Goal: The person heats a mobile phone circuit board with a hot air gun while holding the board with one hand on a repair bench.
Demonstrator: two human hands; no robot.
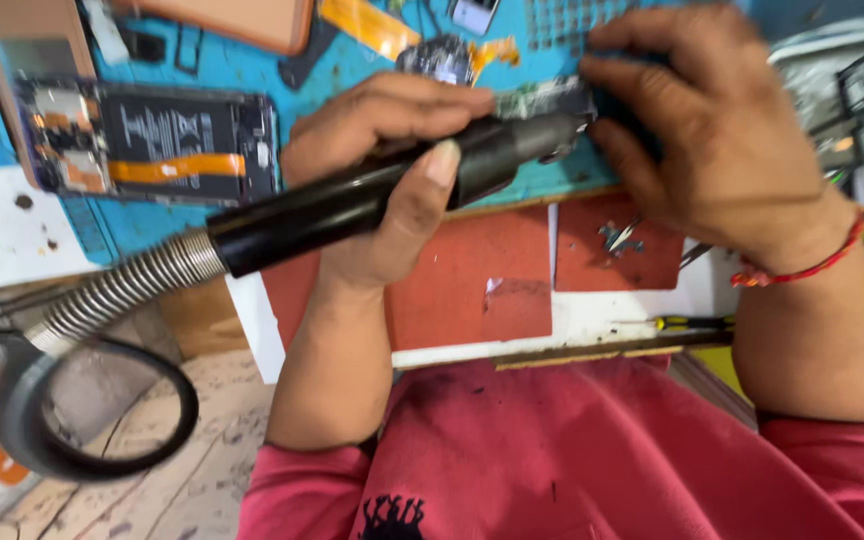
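The blue mat [372, 60] is covering the far part of the counter [592, 320], with red pads nearer the person. Across it a black hot-air handle [352, 200] is lying with its long axis running from lower left, where a ribbed metal hose [122, 290] is trailing off the counter edge, up to the right, where its nozzle is pointing at a small circuit board [542, 97]. The left hand [392, 170] is gripping the handle around its middle, thumb pressing over the top. The right hand [702, 130] is curling down just right of the nozzle tip, fingers resting on the circuit board and seeming to pinch it, so it is the nearer hand to the board; what sits under its palm is hidden.

To the left an opened phone [152, 140] is lying flat, showing a black rectangular battery crossed by an orange ribbon strip. An orange phone back [242, 20] is sitting at the top edge. A yellow-handled screwdriver [692, 322] is lying near the right forearm.
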